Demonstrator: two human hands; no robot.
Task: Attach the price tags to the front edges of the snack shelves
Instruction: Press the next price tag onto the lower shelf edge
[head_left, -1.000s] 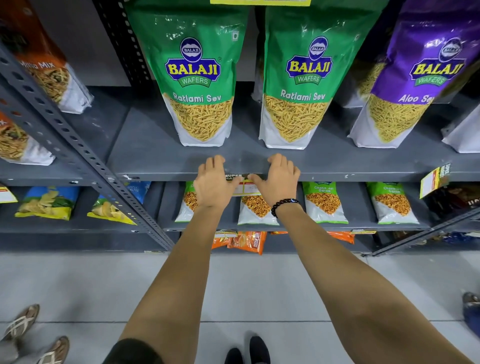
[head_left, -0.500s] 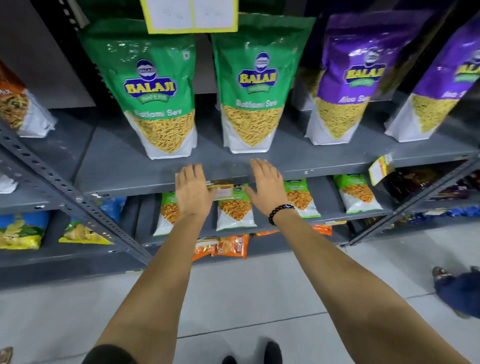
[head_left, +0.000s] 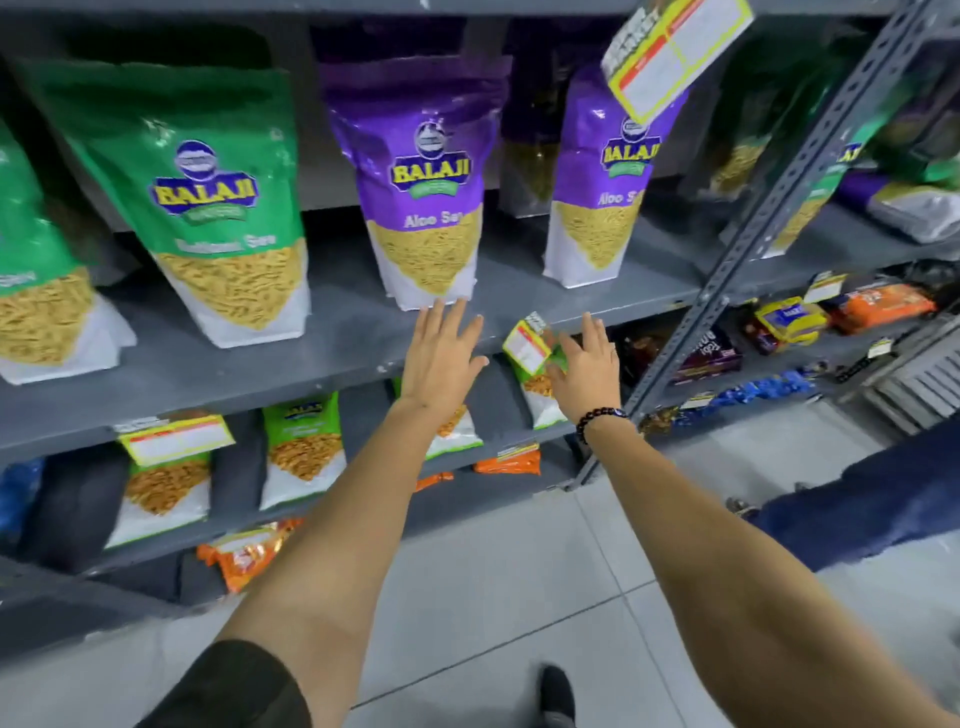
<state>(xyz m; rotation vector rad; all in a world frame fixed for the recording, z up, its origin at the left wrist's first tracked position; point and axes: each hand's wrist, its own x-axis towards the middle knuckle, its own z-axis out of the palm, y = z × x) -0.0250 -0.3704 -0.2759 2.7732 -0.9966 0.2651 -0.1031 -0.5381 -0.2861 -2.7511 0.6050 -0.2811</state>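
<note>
Hands spread and empty, my left hand (head_left: 441, 358) over the shelf edge (head_left: 322, 371) and my right hand (head_left: 587, 369) just beside the crooked price tag (head_left: 527, 343) hanging there, I judge the next step is straightening and pressing it flat.

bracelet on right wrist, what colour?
Black beads on the bracelet, with a hint of blue; the head view shows it clearly.

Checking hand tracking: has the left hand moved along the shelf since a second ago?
Yes. The left hand has shifted right along the shelf edge: it was below the green Ratlami Sev bags, and is now below the purple Aloo Sev bag.
</note>
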